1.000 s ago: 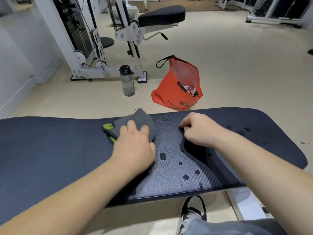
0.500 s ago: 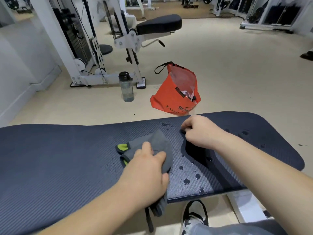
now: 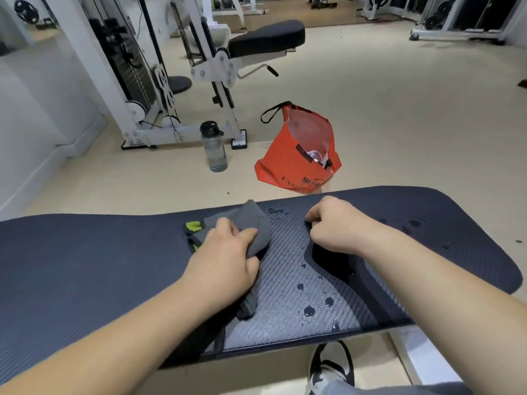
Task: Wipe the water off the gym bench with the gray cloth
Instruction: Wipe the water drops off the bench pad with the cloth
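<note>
The dark blue gym bench (image 3: 85, 260) runs across the view, with a ribbed grey patch in its middle. My left hand (image 3: 225, 260) presses the gray cloth (image 3: 251, 220) with a lime-green tag onto the bench, left of centre, fingers curled over it. Part of the cloth trails under my palm toward the near edge. Water drops (image 3: 309, 310) bead on the grey patch to the right of the cloth, and more drops (image 3: 413, 223) sit on the bench's right end. My right hand (image 3: 336, 223) rests as a fist on the bench, holding nothing that I can see.
An orange bag (image 3: 296, 163) and a clear water bottle (image 3: 214, 149) stand on the beige floor beyond the bench. A white weight machine (image 3: 148, 81) with a black seat (image 3: 268, 38) stands further back. My shoe (image 3: 330, 366) is under the bench's near edge.
My left hand has slid the cloth from near the front edge back toward the far edge of the bench. The right fist has stayed in place.
</note>
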`<state>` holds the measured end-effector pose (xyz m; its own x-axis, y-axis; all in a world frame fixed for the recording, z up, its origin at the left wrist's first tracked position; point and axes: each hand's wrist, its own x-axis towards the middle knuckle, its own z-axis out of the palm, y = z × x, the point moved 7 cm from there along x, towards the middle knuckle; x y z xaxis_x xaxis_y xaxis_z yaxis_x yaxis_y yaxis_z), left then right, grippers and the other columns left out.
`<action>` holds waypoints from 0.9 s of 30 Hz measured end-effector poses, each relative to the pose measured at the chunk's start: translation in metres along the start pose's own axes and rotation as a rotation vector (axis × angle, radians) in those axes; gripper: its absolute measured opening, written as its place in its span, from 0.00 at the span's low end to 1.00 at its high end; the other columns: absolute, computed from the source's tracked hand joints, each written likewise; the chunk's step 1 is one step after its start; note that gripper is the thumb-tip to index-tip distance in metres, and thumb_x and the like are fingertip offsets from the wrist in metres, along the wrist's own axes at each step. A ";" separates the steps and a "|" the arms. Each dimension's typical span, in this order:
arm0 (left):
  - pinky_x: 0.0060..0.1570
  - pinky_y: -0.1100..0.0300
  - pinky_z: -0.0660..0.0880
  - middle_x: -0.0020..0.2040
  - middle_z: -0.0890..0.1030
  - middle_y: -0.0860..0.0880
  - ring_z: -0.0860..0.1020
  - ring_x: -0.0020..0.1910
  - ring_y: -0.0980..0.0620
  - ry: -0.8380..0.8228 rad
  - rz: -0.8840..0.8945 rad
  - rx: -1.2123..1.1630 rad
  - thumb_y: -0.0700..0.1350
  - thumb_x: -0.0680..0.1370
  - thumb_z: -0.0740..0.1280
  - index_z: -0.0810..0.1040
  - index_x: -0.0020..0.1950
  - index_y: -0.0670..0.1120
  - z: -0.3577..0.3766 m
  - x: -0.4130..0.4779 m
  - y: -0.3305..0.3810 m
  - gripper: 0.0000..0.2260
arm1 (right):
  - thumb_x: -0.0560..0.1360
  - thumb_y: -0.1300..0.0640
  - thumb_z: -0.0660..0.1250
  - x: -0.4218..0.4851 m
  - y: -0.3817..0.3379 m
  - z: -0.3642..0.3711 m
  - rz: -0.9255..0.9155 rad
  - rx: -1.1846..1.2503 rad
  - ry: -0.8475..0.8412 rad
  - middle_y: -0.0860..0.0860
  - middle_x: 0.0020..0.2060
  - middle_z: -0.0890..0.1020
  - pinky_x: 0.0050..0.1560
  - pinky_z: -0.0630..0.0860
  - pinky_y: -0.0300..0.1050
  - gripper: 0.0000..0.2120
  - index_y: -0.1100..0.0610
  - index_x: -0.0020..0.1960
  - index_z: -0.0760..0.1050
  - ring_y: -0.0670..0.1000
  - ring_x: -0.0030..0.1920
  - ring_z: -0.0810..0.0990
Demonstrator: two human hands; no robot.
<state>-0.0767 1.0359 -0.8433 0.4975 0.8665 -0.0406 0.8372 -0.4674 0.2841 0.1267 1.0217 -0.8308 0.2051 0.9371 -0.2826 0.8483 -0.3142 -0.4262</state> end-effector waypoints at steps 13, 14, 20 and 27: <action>0.64 0.45 0.74 0.64 0.72 0.44 0.71 0.64 0.39 0.011 0.108 0.039 0.48 0.77 0.63 0.73 0.72 0.56 0.016 0.083 0.037 0.22 | 0.65 0.61 0.57 -0.003 0.031 -0.019 0.016 0.066 0.101 0.56 0.47 0.85 0.52 0.83 0.56 0.18 0.59 0.48 0.83 0.58 0.49 0.82; 0.63 0.44 0.74 0.65 0.72 0.44 0.71 0.64 0.38 0.018 0.035 0.067 0.48 0.77 0.63 0.74 0.70 0.54 0.014 0.094 0.028 0.20 | 0.66 0.62 0.58 -0.004 0.033 -0.019 0.016 0.067 0.092 0.55 0.48 0.85 0.52 0.83 0.56 0.17 0.58 0.48 0.83 0.58 0.49 0.82; 0.57 0.47 0.76 0.64 0.71 0.47 0.71 0.58 0.41 0.040 0.143 0.111 0.49 0.76 0.63 0.73 0.68 0.55 0.022 0.053 0.058 0.19 | 0.65 0.61 0.58 -0.006 0.037 -0.020 -0.012 0.076 0.097 0.53 0.46 0.85 0.53 0.82 0.57 0.17 0.57 0.47 0.83 0.58 0.50 0.82; 0.57 0.46 0.77 0.62 0.72 0.50 0.74 0.57 0.42 0.041 0.170 0.076 0.52 0.75 0.60 0.74 0.69 0.60 0.015 0.040 0.021 0.22 | 0.72 0.63 0.61 -0.011 0.039 -0.019 -0.038 0.047 0.084 0.51 0.54 0.86 0.60 0.80 0.55 0.17 0.55 0.55 0.84 0.55 0.57 0.81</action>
<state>-0.0359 1.0582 -0.8532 0.6246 0.7798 0.0416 0.7576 -0.6180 0.2103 0.1668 1.0022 -0.8274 0.2149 0.9573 -0.1935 0.8329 -0.2831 -0.4755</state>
